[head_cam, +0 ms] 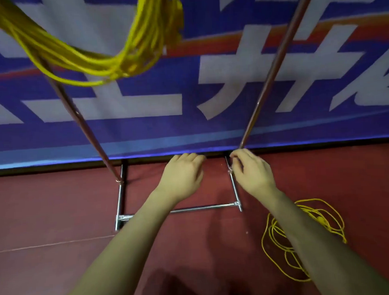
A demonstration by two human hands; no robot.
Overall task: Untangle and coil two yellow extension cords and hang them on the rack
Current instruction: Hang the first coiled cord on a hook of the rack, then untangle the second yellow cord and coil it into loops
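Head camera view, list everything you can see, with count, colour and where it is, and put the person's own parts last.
Coiled cord: one, yellow, hanging at upper left.
Loose cord: one, yellow, loosely looped on the floor at lower right, partly behind the right forearm.
Rack poles: two, reddish-brown, rising from the base.
Rack base: one, silver metal tubes, on the floor at centre.
Banner: one, blue with white characters, behind the rack.
Floor: dark red.
Left hand: one, empty, over the base.
Right hand: one, fingers curled by the right pole's foot.
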